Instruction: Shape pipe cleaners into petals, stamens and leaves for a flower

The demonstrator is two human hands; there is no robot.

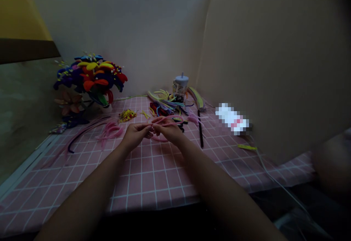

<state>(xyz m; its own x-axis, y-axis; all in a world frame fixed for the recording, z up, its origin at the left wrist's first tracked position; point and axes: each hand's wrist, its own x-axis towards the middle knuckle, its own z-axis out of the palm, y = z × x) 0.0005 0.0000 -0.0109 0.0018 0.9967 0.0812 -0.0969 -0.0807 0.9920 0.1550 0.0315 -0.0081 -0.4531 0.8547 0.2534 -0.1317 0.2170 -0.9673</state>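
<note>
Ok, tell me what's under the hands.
Under the left hand and right hand, a pink pipe cleaner loops over the pink grid mat; what the palms cover cannot be seen.

The white package (232, 119) past the right hand (168, 129) is pixelated to mush (no reading that label), and the fingers (161, 123) hide where the pink pipe cleaner (171, 117) sits between them.

A bouquet of pipe-cleaner flowers (91, 78) – red, yellow and purple – stands at the back left of the pink grid mat (153, 186), near a heap of yellow bits (127, 115). Further right, a lidded plastic cup (181, 85) sits behind a bundle of pipe cleaners (167, 102), and a pixelated white packet (232, 119) – probably a box, though it's hard to tell – lies by the beige board wall (274, 58).
</note>
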